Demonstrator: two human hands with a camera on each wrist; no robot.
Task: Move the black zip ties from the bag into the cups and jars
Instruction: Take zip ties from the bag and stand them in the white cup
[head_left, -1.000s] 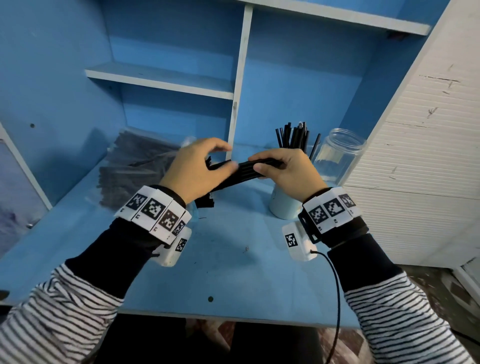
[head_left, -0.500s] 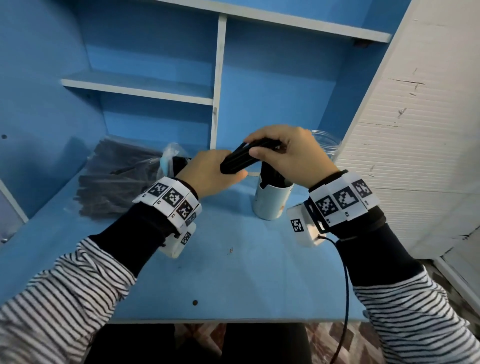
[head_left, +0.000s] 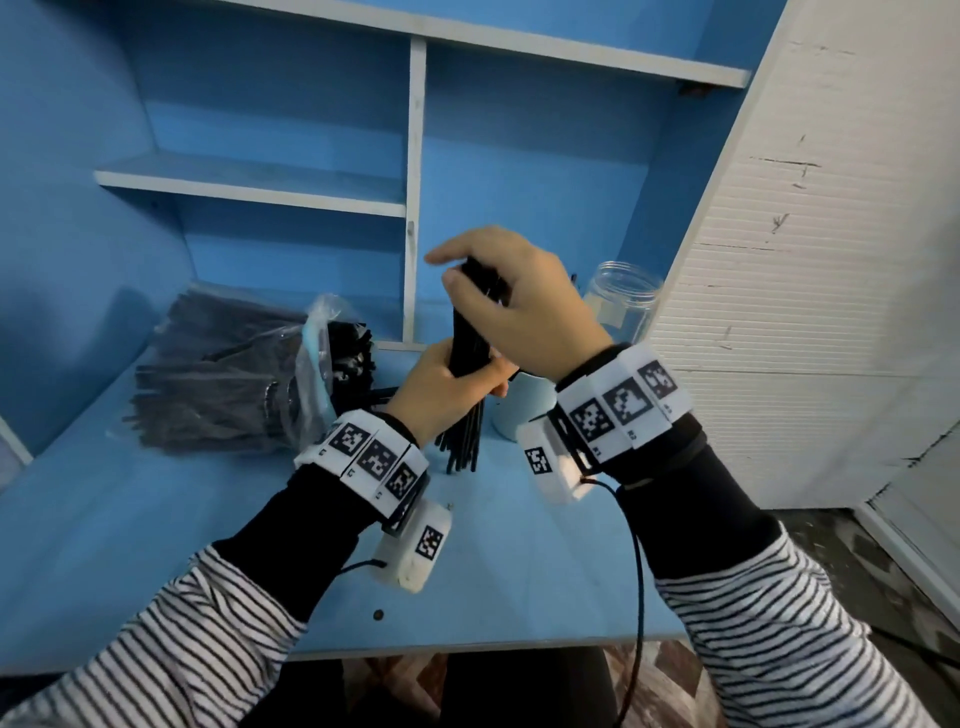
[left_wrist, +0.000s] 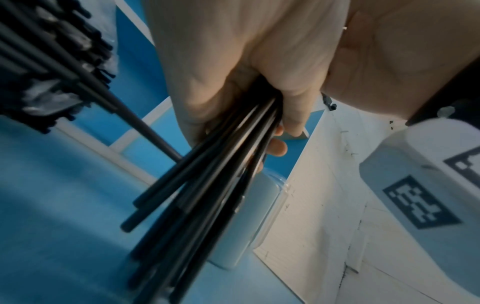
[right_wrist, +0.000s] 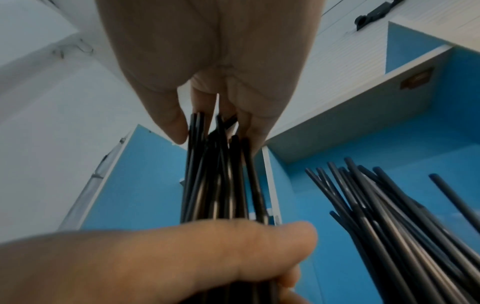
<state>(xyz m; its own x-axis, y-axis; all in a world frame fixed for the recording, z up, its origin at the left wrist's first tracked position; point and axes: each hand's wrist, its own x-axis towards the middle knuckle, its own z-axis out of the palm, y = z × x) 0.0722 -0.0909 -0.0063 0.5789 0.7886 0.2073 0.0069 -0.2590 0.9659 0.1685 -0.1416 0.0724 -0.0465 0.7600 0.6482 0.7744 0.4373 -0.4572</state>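
Note:
A bundle of black zip ties (head_left: 469, 332) stands nearly upright above the blue tabletop (head_left: 208, 519). My left hand (head_left: 452, 379) grips its middle, and its lower ends fan out just left of the pale blue cup (head_left: 522, 410). My right hand (head_left: 483, 291) holds the top end, thumb against the ties. The left wrist view shows my left hand (left_wrist: 233, 82) wrapped round the bundle (left_wrist: 207, 185) beside the cup (left_wrist: 249, 226). In the right wrist view my right fingers (right_wrist: 171, 115) cap the bundle (right_wrist: 221, 174). The cup's ties (right_wrist: 389, 205) show to the right. The clear bag of ties (head_left: 223, 379) lies at the left.
A clear plastic jar (head_left: 623, 296) stands behind the cup against the white corrugated wall (head_left: 805, 260). Blue shelves with a white divider (head_left: 414, 208) rise at the back. A cable (head_left: 636, 571) hangs from my right wrist over the table's front edge.
The bundle has swung from lying across between my hands to standing upright. My right hand rose to its top end; my left hand now grips lower, beside the cup.

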